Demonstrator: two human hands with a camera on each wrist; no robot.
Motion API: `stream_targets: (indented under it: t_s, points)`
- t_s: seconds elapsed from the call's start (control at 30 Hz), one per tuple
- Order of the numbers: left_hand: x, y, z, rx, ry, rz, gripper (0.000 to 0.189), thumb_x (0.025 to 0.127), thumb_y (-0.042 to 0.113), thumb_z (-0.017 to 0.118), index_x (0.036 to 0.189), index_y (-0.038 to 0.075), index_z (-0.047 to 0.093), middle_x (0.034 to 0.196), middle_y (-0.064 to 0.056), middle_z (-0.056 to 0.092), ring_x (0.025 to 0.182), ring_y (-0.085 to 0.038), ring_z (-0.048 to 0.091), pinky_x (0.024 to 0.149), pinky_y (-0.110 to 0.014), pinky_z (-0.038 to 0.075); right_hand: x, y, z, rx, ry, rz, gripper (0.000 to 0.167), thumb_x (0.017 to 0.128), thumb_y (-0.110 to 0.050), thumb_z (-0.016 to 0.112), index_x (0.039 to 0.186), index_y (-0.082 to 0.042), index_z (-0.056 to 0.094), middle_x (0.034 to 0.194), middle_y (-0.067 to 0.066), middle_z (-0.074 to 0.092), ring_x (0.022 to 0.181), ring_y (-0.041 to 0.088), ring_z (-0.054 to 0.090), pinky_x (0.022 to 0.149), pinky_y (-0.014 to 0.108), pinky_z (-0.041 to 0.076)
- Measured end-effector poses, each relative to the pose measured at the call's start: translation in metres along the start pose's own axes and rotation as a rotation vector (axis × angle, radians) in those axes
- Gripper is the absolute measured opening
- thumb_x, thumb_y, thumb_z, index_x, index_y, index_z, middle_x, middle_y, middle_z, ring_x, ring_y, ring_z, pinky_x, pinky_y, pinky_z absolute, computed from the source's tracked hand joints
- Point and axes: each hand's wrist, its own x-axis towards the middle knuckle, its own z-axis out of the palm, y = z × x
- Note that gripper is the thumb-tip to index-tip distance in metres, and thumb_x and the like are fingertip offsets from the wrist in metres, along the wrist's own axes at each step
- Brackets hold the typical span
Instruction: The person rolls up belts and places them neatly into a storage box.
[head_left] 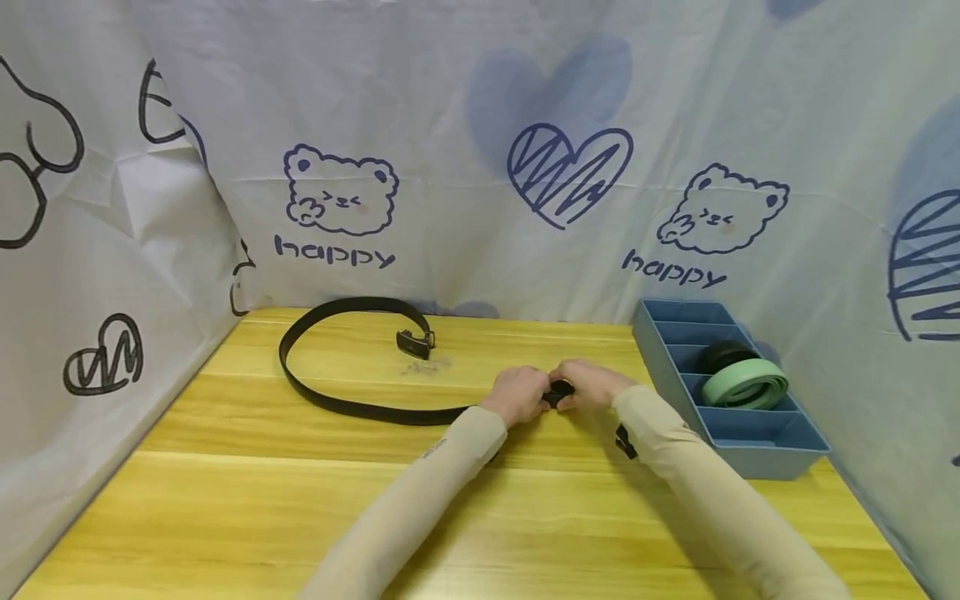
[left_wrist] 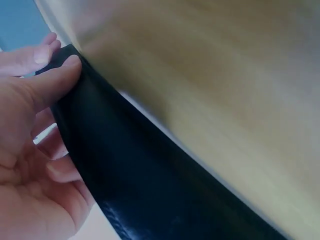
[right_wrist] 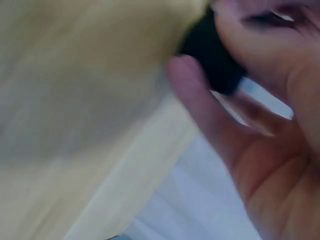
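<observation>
A long black belt lies on its edge in a wide curve on the table, its dark buckle at the far end of the loop. My left hand grips the strap near its other end; in the left wrist view the thumb presses on the smooth black belt with fingers behind it. Close beside it, my right hand pinches the black belt end between thumb and fingers. The right wrist view is blurred, showing the dark belt end within the right hand's fingers.
At the right stands a blue-grey divided tray. A rolled light green belt and a black roll sit in its compartments. A white printed cloth hangs behind the wooden table and along its sides.
</observation>
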Motion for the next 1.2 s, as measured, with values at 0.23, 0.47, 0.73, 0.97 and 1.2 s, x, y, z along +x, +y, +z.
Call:
stream_targets:
  t_s: [0.23,0.47,0.73,0.97,1.2]
  points:
    - [0.005,-0.003,0.001,0.019,-0.019,0.041,0.011,0.090,0.028,0.072,0.095,0.018,0.076,0.100,0.001,0.073,0.091,-0.013,0.065,0.078,-0.027,0.051,-0.004,0.005,0.014,0.027,0.160,0.033,0.031,0.082,-0.019,0.081,0.108,-0.006,0.071,0.101,0.007,0.069,0.092,0.021,0.063,0.085,0.039,0.051]
    - [0.005,-0.014,-0.002,-0.087,-0.066,0.102,0.016,0.092,0.029,0.070,0.094,0.016,0.077,0.100,0.000,0.071,0.084,-0.013,0.062,0.075,-0.026,0.048,-0.003,0.006,0.016,0.077,0.190,0.060,0.035,0.082,-0.018,0.080,0.115,-0.008,0.072,0.111,0.008,0.071,0.103,0.025,0.065,0.090,0.042,0.051]
    - [0.004,-0.021,-0.007,-0.232,-0.119,0.046,0.015,0.091,0.031,0.070,0.087,0.017,0.073,0.088,0.004,0.067,0.068,-0.010,0.050,0.067,-0.024,0.039,-0.005,0.006,0.019,0.102,0.240,0.005,0.026,0.083,-0.014,0.079,0.105,-0.009,0.068,0.100,0.005,0.070,0.089,0.019,0.064,0.079,0.037,0.052]
    - [0.005,-0.018,-0.006,-0.243,-0.114,0.017,0.014,0.090,0.030,0.071,0.086,0.017,0.073,0.082,0.005,0.066,0.064,-0.010,0.047,0.064,-0.024,0.037,-0.011,0.000,0.021,-0.047,0.265,-0.060,0.014,0.086,-0.011,0.075,0.099,-0.008,0.078,0.099,0.007,0.059,0.082,0.018,0.060,0.075,0.033,0.051]
    - [0.008,-0.026,-0.006,-0.338,-0.181,0.078,0.028,0.091,0.028,0.071,0.116,0.017,0.069,0.087,0.004,0.066,0.069,-0.010,0.053,0.068,-0.024,0.042,-0.010,0.003,0.021,-0.043,0.230,-0.136,0.014,0.089,-0.009,0.071,0.101,-0.010,0.078,0.081,0.002,0.051,0.072,0.010,0.047,0.068,0.026,0.042]
